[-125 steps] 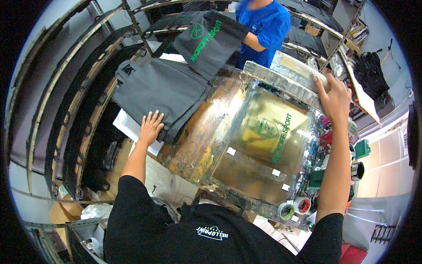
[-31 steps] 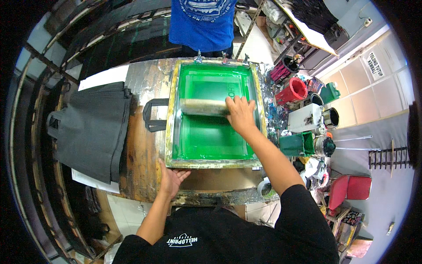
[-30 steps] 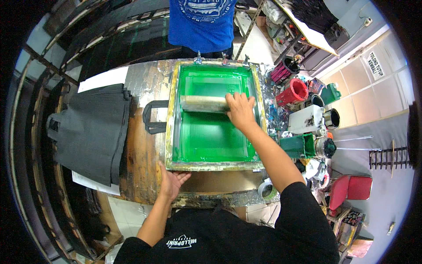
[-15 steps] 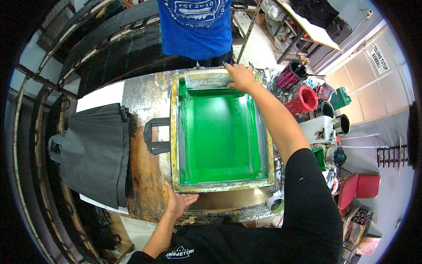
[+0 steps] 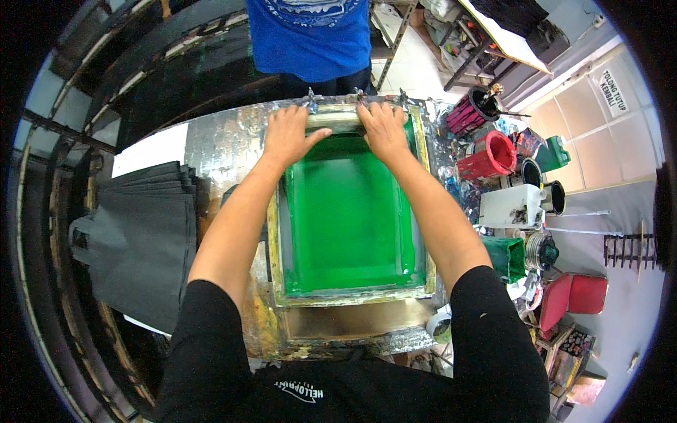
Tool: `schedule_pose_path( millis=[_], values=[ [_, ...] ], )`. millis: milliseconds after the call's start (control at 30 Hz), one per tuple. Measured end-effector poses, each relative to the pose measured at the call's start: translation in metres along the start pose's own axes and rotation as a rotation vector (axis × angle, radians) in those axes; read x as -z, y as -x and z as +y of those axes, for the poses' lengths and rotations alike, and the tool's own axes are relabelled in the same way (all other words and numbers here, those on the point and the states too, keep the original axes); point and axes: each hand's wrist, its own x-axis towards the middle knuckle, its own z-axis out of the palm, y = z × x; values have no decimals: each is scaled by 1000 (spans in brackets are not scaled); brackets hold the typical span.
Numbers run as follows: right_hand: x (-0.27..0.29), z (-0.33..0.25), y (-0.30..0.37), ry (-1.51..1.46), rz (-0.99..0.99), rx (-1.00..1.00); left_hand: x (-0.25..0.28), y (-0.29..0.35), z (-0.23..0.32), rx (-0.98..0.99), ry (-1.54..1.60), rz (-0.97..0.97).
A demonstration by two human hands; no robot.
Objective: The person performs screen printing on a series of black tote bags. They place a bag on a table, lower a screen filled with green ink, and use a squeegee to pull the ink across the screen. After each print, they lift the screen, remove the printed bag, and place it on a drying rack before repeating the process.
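Observation:
A screen-printing frame (image 5: 276, 282) with pale, ink-stained edges lies flat on the table, its mesh (image 5: 345, 218) covered in green ink. At its far end rests a squeegee (image 5: 333, 122). My left hand (image 5: 288, 137) curls its fingers over the squeegee's left part, with the thumb stretched toward the middle. The right part is under my right hand (image 5: 384, 132), fingers bent over the top. Left of the frame, a dark bag handle (image 5: 264, 236) shows in part; my left forearm hides most of it.
A stack of dark fabric bags (image 5: 141, 247) lies on the table's left side. Along the right stand a red ink bucket (image 5: 486, 155), a white jug (image 5: 509, 207) and a green container (image 5: 506, 255). A tape roll (image 5: 440, 324) sits at the near right. Opposite stands a person in a blue shirt (image 5: 310, 42).
My left hand has gone from the frame's near left corner to the squeegee at the far end. My right hand stays at that end, now gripping the squeegee too.

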Motion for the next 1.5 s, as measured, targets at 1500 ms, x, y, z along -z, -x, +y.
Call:
schedule_pose_path(
  millis=[1500],
  values=[
    [197,-72,268,-273,-458,1,69,318,116,76,192,-136]
  ],
)
